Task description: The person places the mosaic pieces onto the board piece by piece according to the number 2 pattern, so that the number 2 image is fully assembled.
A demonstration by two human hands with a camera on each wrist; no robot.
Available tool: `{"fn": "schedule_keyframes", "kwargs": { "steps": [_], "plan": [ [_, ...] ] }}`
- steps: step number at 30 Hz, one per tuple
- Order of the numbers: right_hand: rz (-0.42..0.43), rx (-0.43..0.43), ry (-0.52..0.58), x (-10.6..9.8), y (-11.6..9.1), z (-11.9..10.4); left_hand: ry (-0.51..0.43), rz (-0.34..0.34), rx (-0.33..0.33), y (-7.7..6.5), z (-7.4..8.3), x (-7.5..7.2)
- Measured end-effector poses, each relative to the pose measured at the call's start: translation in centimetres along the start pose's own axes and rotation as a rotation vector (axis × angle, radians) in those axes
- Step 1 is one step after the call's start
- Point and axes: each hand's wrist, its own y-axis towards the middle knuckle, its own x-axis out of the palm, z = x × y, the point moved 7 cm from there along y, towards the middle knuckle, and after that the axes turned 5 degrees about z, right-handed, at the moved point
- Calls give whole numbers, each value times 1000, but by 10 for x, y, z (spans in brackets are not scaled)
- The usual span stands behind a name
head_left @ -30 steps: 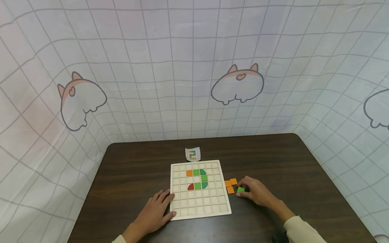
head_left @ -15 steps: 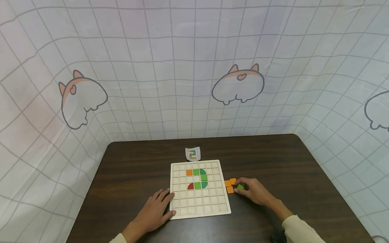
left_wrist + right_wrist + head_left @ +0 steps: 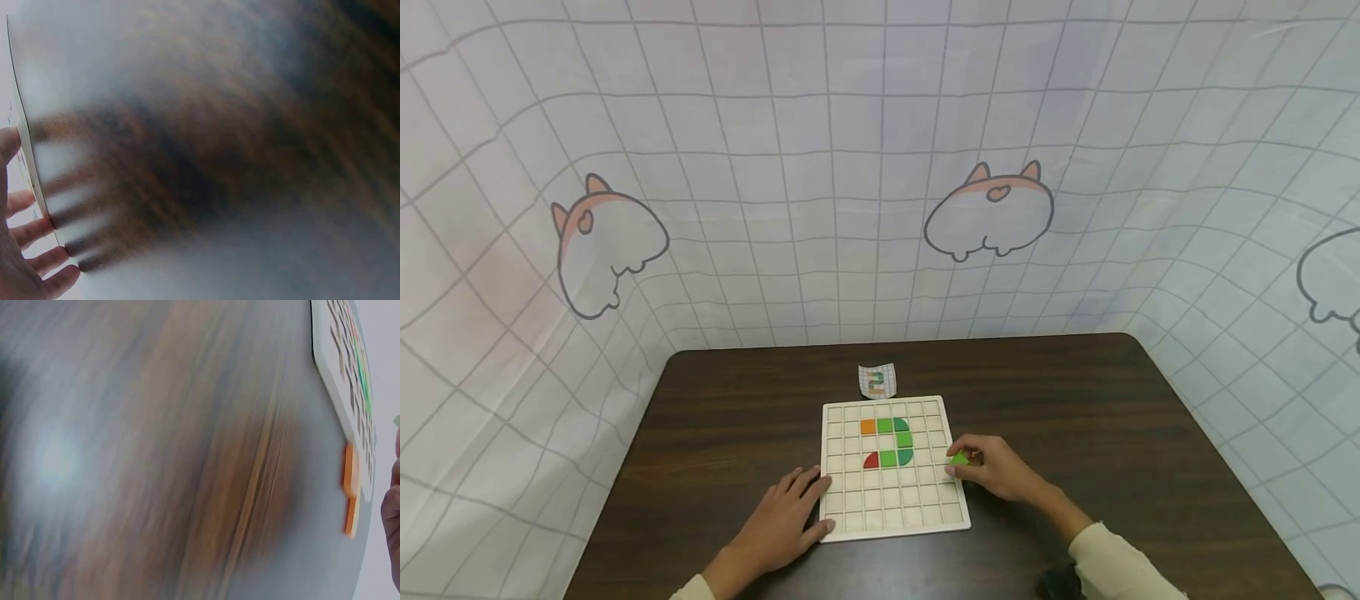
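Note:
A cream gridded board (image 3: 850, 517) lies on the table. Set in its cells are one orange square (image 3: 868, 427), green squares (image 3: 888, 459), dark green rounded pieces (image 3: 901, 425) and a red rounded piece (image 3: 872, 461). Over the board's right edge, my right hand (image 3: 996, 471) pinches a green square tile (image 3: 959, 458) between thumb and fingers. My left hand (image 3: 778, 525) rests at the left edge, fingers spread, thumb and fingertips touching the border. Orange tiles (image 3: 350, 472) lie beside the board in the right wrist view; in the head view the right hand covers them.
A small paper card (image 3: 877, 381) with a coloured grid pattern lies just behind the board. The dark wooden table (image 3: 737, 392) is bounded by a white gridded curtain (image 3: 805, 250) at the back and sides. A dark object (image 3: 1060, 582) sits beneath the right sleeve.
My right hand has lifted the green tile and moved left, from beside the orange tiles to over the board's right edge. The left hand stays in place.

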Motion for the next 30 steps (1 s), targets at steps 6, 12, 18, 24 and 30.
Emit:
{"fn": "schedule_keyframes", "kwargs": {
  "steps": [6, 12, 18, 24, 30],
  "plan": [
    [-39, -22, 35, 17, 8, -14, -5, -13, -8, 1, 2, 0],
    [-74, 12, 71, 26, 15, -21, -22, -12, -13, 1, 4, -1],
    [-115, 15, 102, 37, 22, -27, -12, -3, -3, 2, 3, -2],
    [-120, -31, 125, 51, 31, -38, -27, -4, 2, 2, 2, -3],
    [-126, -35, 107, 68, 38, -45, -21, -18, -1, 2, -2, 2]
  ]
}}
